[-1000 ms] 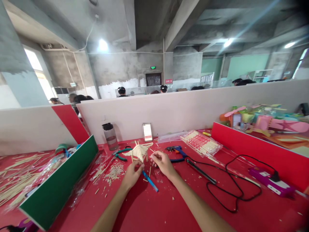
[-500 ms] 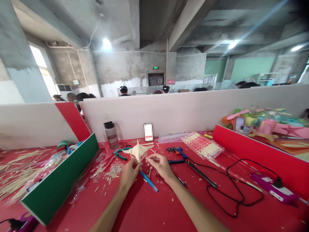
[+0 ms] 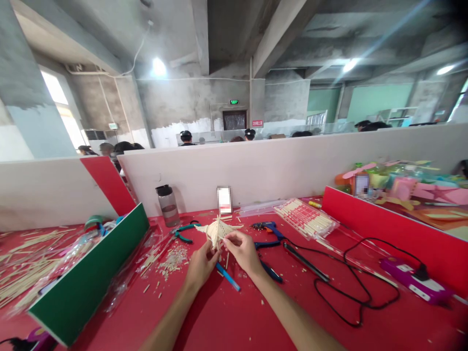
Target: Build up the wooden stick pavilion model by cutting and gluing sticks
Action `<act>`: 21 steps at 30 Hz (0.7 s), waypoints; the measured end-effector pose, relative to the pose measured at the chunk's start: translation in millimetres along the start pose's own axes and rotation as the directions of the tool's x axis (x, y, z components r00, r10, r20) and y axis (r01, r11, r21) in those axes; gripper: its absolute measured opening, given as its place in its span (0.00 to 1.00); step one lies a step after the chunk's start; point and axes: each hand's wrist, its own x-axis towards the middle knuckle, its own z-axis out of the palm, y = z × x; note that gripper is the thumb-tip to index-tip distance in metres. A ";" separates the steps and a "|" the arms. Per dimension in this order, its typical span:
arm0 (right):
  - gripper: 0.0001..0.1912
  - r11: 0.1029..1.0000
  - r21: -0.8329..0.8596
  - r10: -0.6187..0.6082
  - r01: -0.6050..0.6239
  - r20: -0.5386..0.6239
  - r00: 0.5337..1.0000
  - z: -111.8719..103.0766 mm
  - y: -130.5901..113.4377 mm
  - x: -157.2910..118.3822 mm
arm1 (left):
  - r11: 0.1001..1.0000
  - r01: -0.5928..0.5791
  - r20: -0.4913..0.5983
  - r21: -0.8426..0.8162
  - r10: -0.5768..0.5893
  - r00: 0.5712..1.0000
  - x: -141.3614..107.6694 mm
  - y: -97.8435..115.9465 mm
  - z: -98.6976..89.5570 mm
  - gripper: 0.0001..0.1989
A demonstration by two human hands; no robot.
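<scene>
A small model (image 3: 218,228) built of thin pale wooden sticks, with a pointed roof and flared corners, is held just above the red table. My left hand (image 3: 203,261) is closed on its lower left part, thumb and fingers pinched together. At its right side is my right hand (image 3: 243,251), fingertips pinched close against the model; what lies between them is too small to make out. Below the hands lies a blue pen-like stick (image 3: 228,277). Green-handled pliers (image 3: 183,233) rest to the left of the model, and a blue glue gun (image 3: 269,228) to the right.
Stick offcuts (image 3: 173,258) are scattered at left, near a water bottle (image 3: 168,205). A phone (image 3: 224,199) leans on the white partition (image 3: 278,163). A bag of sticks (image 3: 305,218), a black cable (image 3: 361,287) and a purple power strip (image 3: 413,279) lie at right. Green board (image 3: 91,273) stands left.
The model and my left hand have shifted slightly right. My right fingertips, slightly apart from the model before, are now close against its side.
</scene>
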 end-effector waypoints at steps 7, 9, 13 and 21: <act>0.13 0.998 0.058 0.026 -0.025 -0.018 1.000 6.1 1.8 -2.3 | 1.000 0.002 0.014 -0.023 -0.001 1.000 1.2 0.4 -0.2 0.11; 0.13 0.999 0.049 0.020 -0.019 -0.034 0.999 8.4 2.6 -3.5 | 1.000 -0.002 0.017 -0.013 0.002 1.000 1.1 1.0 -0.4 0.11; 0.14 0.998 0.070 0.011 -0.007 -0.055 0.998 13.8 5.2 -6.0 | 1.000 -0.016 0.022 0.004 0.016 1.000 0.9 1.8 -0.8 0.11; 0.15 0.966 0.248 0.104 -0.076 -0.104 0.989 20.5 10.9 -5.4 | 0.999 -0.026 0.029 0.033 0.025 0.999 1.6 0.8 -0.1 0.11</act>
